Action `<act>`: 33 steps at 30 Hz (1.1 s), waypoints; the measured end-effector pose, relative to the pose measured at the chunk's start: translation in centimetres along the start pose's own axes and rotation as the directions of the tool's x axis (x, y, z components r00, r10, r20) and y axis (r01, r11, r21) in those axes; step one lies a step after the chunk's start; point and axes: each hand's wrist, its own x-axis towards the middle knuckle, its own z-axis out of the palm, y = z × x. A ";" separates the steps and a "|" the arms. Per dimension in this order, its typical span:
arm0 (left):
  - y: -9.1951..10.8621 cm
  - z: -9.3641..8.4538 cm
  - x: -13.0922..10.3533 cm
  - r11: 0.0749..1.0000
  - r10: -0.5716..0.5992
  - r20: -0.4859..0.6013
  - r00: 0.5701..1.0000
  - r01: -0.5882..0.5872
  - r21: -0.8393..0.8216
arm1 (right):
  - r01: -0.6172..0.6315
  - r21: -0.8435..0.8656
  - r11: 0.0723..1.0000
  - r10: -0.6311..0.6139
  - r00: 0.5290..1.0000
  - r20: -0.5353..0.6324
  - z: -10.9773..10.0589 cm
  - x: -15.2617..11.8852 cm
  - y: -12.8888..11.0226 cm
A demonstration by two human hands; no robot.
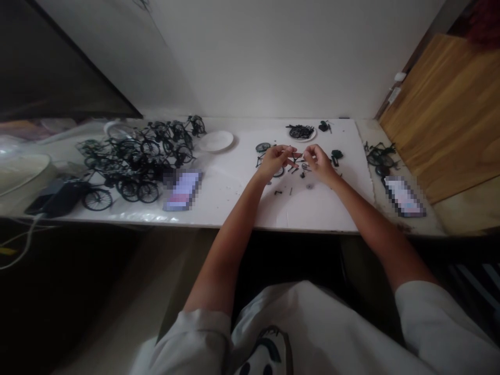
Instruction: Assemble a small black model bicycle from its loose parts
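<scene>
Over the white board, my left hand pinches a thin dark model bicycle part between thumb and fingers. Close on its right, my right hand has its fingertips pressed together at the same part. Whatever is between the right fingertips is too small to make out. Loose parts lie below and around both hands: a spoked wheel at the left, another wheel partly behind my left hand, and a dark green piece right of my right hand. A short black piece lies nearer the front edge.
Many black model bicycles crowd the left side by an empty white plate. Another plate at the back holds dark parts. Phones lie left and right. A green model bicycle stands near a wooden panel.
</scene>
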 end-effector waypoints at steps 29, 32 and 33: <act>-1.4 -0.6 0.5 0.993 0.012 0.040 0.999 -0.007 -0.118 | 0.163 -0.087 0.983 -0.158 0.986 0.057 -0.4 -0.2 -0.9; -1.6 -0.8 0.7 0.992 0.020 0.030 0.999 -0.016 -0.126 | 0.144 -0.062 0.988 -0.140 0.988 0.059 -0.3 -0.2 -1.0; -1.6 -0.8 0.7 0.991 0.024 0.026 0.999 -0.021 -0.130 | 0.135 -0.052 0.990 -0.132 0.990 0.050 -0.2 -0.2 -1.0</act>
